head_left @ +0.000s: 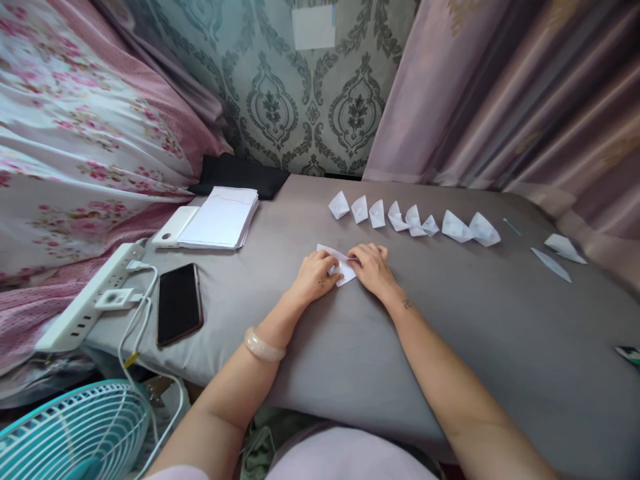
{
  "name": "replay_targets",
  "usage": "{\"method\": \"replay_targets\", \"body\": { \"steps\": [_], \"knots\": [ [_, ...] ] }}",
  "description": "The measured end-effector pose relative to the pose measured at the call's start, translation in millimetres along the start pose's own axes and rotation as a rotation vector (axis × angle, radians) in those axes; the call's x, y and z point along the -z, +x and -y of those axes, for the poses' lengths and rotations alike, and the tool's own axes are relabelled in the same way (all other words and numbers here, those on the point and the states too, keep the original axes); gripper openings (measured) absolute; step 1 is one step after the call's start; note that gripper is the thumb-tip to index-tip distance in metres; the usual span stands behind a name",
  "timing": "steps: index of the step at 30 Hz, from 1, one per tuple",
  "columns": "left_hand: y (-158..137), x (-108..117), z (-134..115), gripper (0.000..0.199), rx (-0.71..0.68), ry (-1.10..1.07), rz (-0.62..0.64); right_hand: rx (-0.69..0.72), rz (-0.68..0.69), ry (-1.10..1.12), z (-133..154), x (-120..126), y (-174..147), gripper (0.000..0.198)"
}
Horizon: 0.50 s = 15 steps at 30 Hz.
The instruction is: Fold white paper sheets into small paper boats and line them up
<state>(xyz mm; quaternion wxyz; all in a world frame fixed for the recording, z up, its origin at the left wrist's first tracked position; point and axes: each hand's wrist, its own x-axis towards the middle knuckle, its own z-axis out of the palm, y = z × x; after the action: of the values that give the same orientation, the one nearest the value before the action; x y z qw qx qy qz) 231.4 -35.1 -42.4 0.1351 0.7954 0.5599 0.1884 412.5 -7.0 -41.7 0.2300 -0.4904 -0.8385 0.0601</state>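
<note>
A small white sheet of folded paper [345, 275] lies on the grey-covered table between my hands. My left hand [316, 275] has its fingers closed on the paper's left side, thumb at the lower edge. On the opposite side, my right hand [371, 268] pinches the upper right part of the same paper. The fingers partly cover the folds. Beyond my hands stands a row of several folded white paper boats [377, 215], with two larger ones [484, 230] at the row's right end.
A stack of white paper [220, 217] rests on a white box [175, 227] at the left. Nearer are a phone [179, 303], a power strip [93, 300] with cables and a blue fan [75, 433]. Paper pieces [550, 265] lie at the right.
</note>
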Motion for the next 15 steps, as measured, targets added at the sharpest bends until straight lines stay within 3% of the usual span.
{"method": "replay_targets", "body": {
  "steps": [6,15],
  "knots": [
    [0.2,-1.0,0.5,0.029,0.002,0.007,-0.01,0.03,-0.005,-0.07,0.6,1.0,-3.1,0.027],
    [0.3,1.8,-1.7,0.033,0.018,0.033,0.025,0.043,-0.007,-0.062,0.5,2.6,-9.5,0.033]
  ]
}}
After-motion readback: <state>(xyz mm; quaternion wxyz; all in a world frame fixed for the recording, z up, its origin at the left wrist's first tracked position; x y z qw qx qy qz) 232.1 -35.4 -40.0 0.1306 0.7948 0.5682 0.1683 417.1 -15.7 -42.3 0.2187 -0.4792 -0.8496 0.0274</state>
